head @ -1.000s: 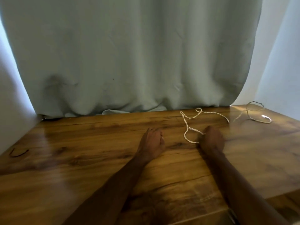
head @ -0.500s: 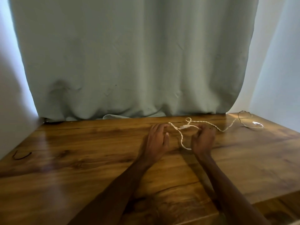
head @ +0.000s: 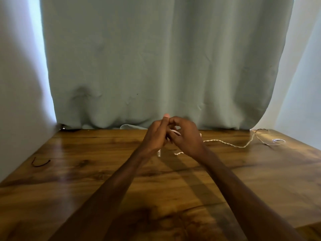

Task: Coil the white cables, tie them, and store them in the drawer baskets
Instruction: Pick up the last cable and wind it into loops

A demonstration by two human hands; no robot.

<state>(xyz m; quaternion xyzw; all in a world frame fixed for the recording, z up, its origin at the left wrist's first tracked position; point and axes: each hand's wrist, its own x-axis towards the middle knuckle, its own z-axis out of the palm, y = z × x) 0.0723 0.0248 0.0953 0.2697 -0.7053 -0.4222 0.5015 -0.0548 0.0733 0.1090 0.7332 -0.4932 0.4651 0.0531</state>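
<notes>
White braided cable (head: 225,143) — mostly uncoiled

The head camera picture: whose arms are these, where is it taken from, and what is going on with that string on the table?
No machine here: a person wears a camera on the head, looking forward and down, so you see their own bare arms. The left hand and right hand are raised together above the brown wooden table, both in a grip on one end of a thin white twisted cable. The rest of the cable trails right across the table to a loose loop near the far corner. A small dark curved wire piece lies at the left. A pale green curtain hangs behind.
</notes>
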